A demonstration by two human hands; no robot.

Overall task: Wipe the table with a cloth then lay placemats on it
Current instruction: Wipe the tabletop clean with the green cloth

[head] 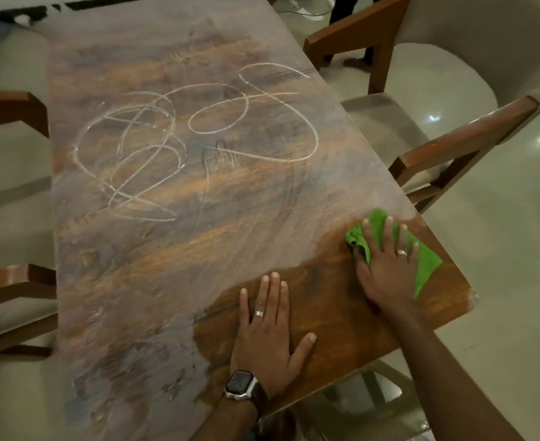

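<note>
1. Nearest to us, the left hand [267, 332] lies flat on the desk [166, 281], palm down, fingers straight and close together, thumb spread to the right. Its grip holds nothing. We note a ring on one finger and a watch [241, 386] on the wrist.
2. Just beyond and to the right, the right hand [386, 265] presses flat on a green cloth [426, 262] near the desk's right edge. Fingers are straight and spread over the cloth; the grip is not curled round it, only pressing down. A ring shows on one finger.
3. The cloth is bunched at its left side, beside the thumb, and extends flat to the right, out from under the palm.
4. The wood around both hands, at the near right corner of the desk, is dark, glossy brown. We record the rest of the surface as covered with a pale, streaky film.
5. Farther along, in the desk's middle, white looping scribbles [195, 141] overlap: several ovals and crossing lines.
6. Wooden chairs stand along both long sides: two on the left [10, 109], [17, 278], two cushioned ones on the right [466, 148], [357, 36].
7. Pale glossy floor [516, 249] shows ceiling light reflections at right.
8. We see no placemats in this view.
</note>
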